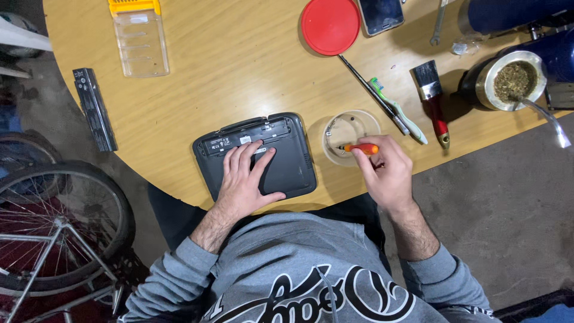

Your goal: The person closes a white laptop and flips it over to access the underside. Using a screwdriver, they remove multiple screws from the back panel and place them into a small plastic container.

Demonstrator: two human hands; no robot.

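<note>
- Laptop (281, 157), small and dark grey, lies upside down at the near edge of the round wooden table (239, 78), just in front of the person's grey sweatshirt
- left hand (246, 179) rests flat on its underside, fingers spread and open, palm pressing down rather than gripping anything
- right hand (387, 170) is closed in a pinch around a small orange-handled screwdriver (361, 148), its tip pointing into a clear round dish (351, 136) just beside the laptop
- something small lies in that dish, too tiny to make out
- from where I stand the laptop looks like a stiff plastic shell, moderately heavy, with a matt surface that should not slip much on wood
- I would judge it fragile at the hinge side and around the open bay along its far edge, so best held by the two long edges or pinned flat with a palm, as it is now
- the screwdriver is light and thin, likely to roll if set down, and wants a fingertip grip on the handle
- a long black battery pack (94, 109) lies well apart to the left, near the table's rim
- a red lid (330, 26), a phone (381, 14), a green toothbrush (397, 110), a paintbrush (431, 96) and a gourd cup with a metal straw (513, 81) sit further back
- a clear plastic case with a yellow end (139, 37) lies at the far left
</note>
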